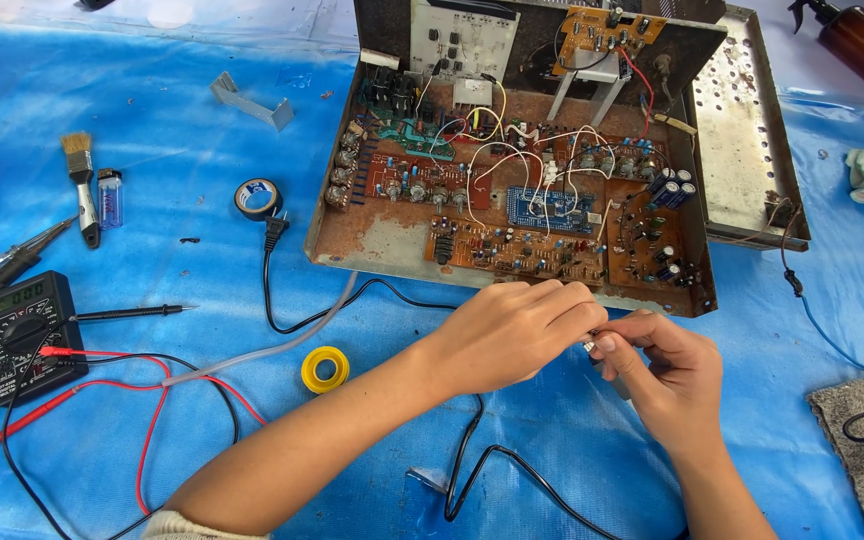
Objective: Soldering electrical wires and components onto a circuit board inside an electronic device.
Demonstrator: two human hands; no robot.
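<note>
My left hand [517, 335] and my right hand [662, 375] meet just in front of an opened electronics chassis [382, 240] full of brown and blue circuit boards [512, 245]. Both pinch a small metal-tipped part [592, 343] between their fingertips; what it is stays too small to tell. A black cable [482, 455] runs beneath my left hand toward the near edge.
A blue tarp [152, 120] covers the surface. At left lie a black multimeter [24, 335] with red and black probes, a paintbrush [80, 180], a lighter [109, 197] and screwdrivers. A black tape roll [257, 197], yellow tape roll [325, 369], clear tube, metal lid [742, 120], brown bottle [862, 38].
</note>
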